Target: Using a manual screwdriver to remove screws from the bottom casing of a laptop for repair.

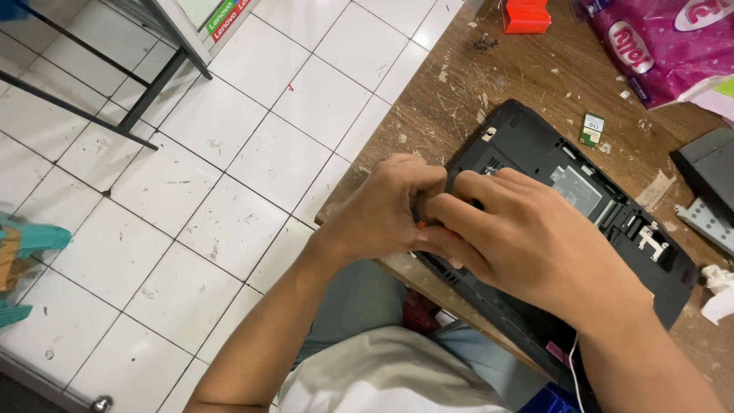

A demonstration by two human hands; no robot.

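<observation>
White floor tiles lie past your desk [459, 84] — both hands, left hand [382, 210] and right hand [520, 241], pinch a small orange tool [423, 226] on the black laptop shell [535, 145], fingers narrow; at 1 o'clock sits a green chip [591, 128] — press gently next.

Scratched wooden table [466, 84] bears black laptop base [535, 153] (opened), pink bag [657, 46].

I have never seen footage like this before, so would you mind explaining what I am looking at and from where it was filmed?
There is no machine: a head-worn camera looks down at a person's two bare hands. The left hand and right hand press together on a black laptop base, upside down on a scratched wooden table. Something small and orange shows between the fingers; what it is cannot be told. Nearby lie a small green circuit card, an orange box and a pink plastic bag.
</observation>
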